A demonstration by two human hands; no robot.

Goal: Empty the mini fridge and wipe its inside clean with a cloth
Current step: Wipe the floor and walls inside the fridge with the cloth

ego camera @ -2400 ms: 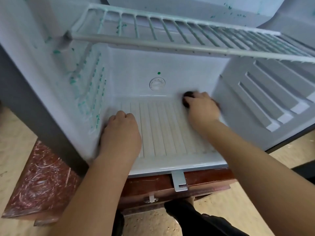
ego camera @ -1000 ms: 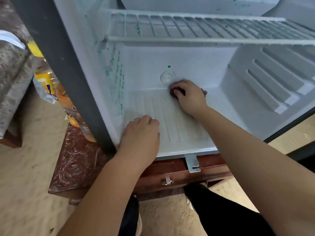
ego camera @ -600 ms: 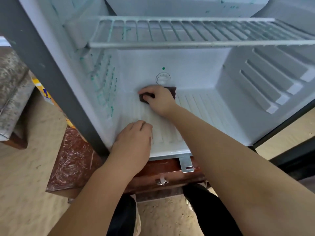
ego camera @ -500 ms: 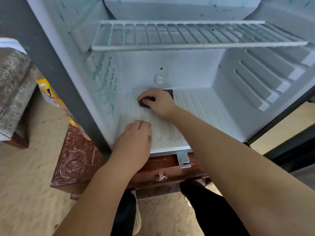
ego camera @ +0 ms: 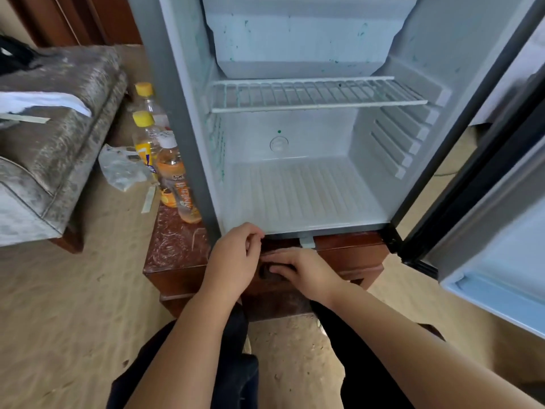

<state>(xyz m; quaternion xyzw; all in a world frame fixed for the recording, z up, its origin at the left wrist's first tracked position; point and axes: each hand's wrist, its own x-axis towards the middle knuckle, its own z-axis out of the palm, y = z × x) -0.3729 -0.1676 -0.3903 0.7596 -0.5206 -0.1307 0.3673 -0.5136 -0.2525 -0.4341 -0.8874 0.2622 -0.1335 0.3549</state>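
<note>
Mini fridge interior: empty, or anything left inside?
Empty where visible: wire shelf and ribbed floor hold nothing; bottles stand outside. Freezer box's inside hidden.

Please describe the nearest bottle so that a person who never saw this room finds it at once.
Find the open mini fridge on the wooden cabinet. Beside its grey left wall stand three drink bottles. Take the front bottle, holding orange drink: it alone has a white cap, the other two bottles have yellow caps.
</note>
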